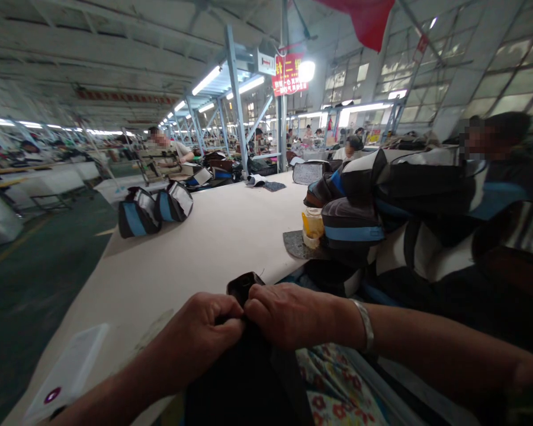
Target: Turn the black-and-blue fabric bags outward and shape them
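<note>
A black fabric piece (249, 378), seemingly part of a bag, lies over my lap and rises to the table's near edge. My left hand (213, 325) pinches it from the left, thumb against the curled fingers. Right beside it, my right hand (279, 313), with a pale bracelet on the wrist, grips the same piece with bent fingers. Both hands nearly touch. Beyond the fingertips sticks up a dark curved end (244, 285) of the piece, with a thin thread near it. What lies exactly between the fingers is hidden.
The pale table (195, 248) stretches ahead. Two black-and-blue bags (137, 216) stand at its left edge. Stacked bags (353, 228) crowd the right, beside a yellow-and-white container (313, 225) on a grey pad (293, 244). A white strip (71, 370) lies near left. Co-workers sit farther off.
</note>
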{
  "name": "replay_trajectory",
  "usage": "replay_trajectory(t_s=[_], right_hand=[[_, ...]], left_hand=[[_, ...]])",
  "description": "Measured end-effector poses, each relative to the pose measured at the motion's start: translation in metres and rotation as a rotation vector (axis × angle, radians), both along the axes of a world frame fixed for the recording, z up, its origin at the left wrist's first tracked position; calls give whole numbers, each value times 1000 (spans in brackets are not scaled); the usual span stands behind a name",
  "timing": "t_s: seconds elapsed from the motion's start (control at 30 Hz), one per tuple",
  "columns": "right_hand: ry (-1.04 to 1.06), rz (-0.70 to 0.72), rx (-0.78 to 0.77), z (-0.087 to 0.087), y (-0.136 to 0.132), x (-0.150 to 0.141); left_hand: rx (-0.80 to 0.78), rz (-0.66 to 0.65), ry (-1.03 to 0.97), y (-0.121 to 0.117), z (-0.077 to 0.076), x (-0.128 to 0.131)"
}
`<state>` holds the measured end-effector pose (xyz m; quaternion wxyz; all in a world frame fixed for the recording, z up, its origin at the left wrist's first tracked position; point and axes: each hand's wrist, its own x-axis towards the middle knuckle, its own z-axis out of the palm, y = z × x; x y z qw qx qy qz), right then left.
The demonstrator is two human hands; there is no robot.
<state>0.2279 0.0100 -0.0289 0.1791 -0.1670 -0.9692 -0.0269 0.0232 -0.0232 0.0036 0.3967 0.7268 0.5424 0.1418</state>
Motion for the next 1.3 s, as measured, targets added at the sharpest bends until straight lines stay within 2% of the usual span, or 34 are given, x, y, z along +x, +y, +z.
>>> replay_trajectory(t_s=[0.07, 0.13, 0.2, 0.27, 0.43, 0.5, 0.6, 0.7, 0.83, 1.1, 1.2, 1.3], right_hand=[[105, -71, -173, -2, 6, 2], [273, -111, -428, -4, 10, 5], [410, -53, -621, -5, 12, 9], [464, 50, -670, -6, 11, 10], [526, 245, -565, -10, 13, 4], [484, 265, -524, -8, 14, 2], [283, 151, -379, 0, 11, 2], [22, 1, -140, 9, 1, 0], [-157, 7, 148, 15, -12, -5], [-180, 64, 159, 16, -9, 0], [-171, 37, 206, 10, -11, -2], [-105, -6, 186, 3, -13, -5]], left_hand=[[-45, 7, -20, 0, -3, -6], [-84, 30, -25, -1, -4, -11], [-95, 56, -11, -2, -3, -15], [-94, 60, 0, -4, -1, -16], [-78, 29, -1, -4, -1, -14], [-61, 20, -2, -3, -4, -14], [-41, 17, 0, -2, -6, -14], [-27, 18, 19, 0, -7, -14], [-15, 6, 49, 2, -7, -11], [-18, 28, 40, -2, -7, -15], [-39, 5, 42, -1, -5, -14], [-58, 16, 17, -1, -2, -12]])
